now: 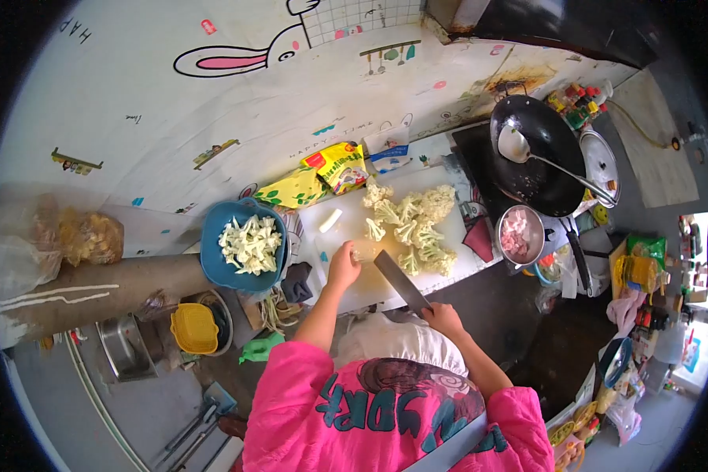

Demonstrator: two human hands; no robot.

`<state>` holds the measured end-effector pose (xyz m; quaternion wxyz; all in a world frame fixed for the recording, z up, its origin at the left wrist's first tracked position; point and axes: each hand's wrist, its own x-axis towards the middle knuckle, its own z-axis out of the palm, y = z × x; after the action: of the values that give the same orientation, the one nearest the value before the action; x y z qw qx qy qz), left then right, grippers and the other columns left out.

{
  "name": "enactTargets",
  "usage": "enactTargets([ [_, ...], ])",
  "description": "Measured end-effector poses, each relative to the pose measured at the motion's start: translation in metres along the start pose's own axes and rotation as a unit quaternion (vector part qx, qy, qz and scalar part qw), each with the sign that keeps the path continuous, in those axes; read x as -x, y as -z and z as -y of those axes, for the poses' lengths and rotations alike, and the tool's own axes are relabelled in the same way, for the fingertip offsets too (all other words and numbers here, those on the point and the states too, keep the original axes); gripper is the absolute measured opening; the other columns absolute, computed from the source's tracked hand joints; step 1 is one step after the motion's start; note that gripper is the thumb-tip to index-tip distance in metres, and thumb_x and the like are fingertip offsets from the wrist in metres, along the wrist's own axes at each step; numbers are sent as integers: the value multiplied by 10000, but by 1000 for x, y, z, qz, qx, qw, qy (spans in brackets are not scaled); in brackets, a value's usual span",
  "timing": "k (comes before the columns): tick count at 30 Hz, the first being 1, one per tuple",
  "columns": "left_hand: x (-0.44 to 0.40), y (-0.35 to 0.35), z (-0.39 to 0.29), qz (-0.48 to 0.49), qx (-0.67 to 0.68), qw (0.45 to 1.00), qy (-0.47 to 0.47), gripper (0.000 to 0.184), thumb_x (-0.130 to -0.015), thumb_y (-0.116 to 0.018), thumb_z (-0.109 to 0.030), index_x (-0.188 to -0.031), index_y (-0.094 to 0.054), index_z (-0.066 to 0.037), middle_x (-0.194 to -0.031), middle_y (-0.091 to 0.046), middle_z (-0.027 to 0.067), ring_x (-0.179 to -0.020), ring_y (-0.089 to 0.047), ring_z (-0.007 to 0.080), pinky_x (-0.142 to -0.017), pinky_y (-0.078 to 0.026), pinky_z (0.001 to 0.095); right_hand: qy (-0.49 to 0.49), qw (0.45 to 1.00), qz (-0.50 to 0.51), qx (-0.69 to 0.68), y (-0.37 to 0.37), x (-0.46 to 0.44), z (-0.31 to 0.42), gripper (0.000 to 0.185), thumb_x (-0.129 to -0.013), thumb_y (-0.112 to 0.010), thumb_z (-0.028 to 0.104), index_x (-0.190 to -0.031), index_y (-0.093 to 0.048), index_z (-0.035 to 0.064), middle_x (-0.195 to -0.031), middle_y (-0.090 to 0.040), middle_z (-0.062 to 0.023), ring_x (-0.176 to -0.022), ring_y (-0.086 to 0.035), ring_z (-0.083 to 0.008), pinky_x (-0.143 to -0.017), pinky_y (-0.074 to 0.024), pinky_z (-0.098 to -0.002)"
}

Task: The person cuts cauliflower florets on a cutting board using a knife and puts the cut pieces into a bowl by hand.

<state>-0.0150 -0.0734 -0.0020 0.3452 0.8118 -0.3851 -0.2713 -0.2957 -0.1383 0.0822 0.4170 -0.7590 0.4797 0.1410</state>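
My right hand [443,318] is wrapped around the handle of a kitchen knife [399,279], its broad blade slanting up and left over the white cutting board [354,293]. Just left of the blade tip, my left hand [343,266] grips a pale cauliflower piece [364,250] on the board; the fingers partly hide it. Beyond it lies a small loose floret [375,229]. A heap of cauliflower florets [421,220] spreads over the board's right half. One white stalk piece [331,220] rests near the back left. Cut cauliflower [250,245] fills a blue basket [209,250] at the left.
Yellow packets [342,167] lean along the wall behind the board. On the stove at right sits a black wok [554,185] with a metal ladle [514,145]. A bowl of pink raw meat [519,234] stands nearer. A yellow basket [194,328] is at lower left.
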Motion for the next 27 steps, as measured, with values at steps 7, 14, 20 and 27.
enactTargets([
  [7, 30, -2, 41, -12, 188, 981, 52, 272, -723, -623, -29, -973, -517, -4, -836, -594, 88, -726, -603, 174, -645, -491, 271, 19, 1000, -14, 17, -8, -5, 5, 302, -805, -531, 302, -817, -629, 17, -781, -603, -240, -757, -585, -400, -697, -466, -465],
  [14, 40, 43, 1, -44, 483, 864, 136, 261, -799, -615, -50, -1025, -507, 23, -888, -607, 85, -768, -602, 130, -644, -499, 238, 42, 998, -42, 3, -18, -10, 15, 330, -801, -526, 294, -785, -623, -21, -753, -596, -248, -758, -584, -402, -688, -462, -459],
  [20, 40, 117, -4, -251, 419, 872, -22, 263, -805, -615, -51, -1040, -505, -5, -793, -563, 16, -692, -538, 82, -638, -441, 192, 63, 996, -54, 29, -23, -14, 29, 339, -806, -525, 301, -800, -620, -24, -769, -592, -262, -763, -581, -411, -701, -459, -460],
  [27, 45, 180, -21, -457, -136, 879, -24, 445, -707, -632, -37, -1120, -467, -53, -1140, -467, 173, -1095, -411, 343, -899, -301, 450, 52, 996, -54, 41, -30, -13, 29, 345, -807, -524, 314, -816, -617, -17, -773, -593, -257, -757, -579, -411, -689, -458, -459],
])
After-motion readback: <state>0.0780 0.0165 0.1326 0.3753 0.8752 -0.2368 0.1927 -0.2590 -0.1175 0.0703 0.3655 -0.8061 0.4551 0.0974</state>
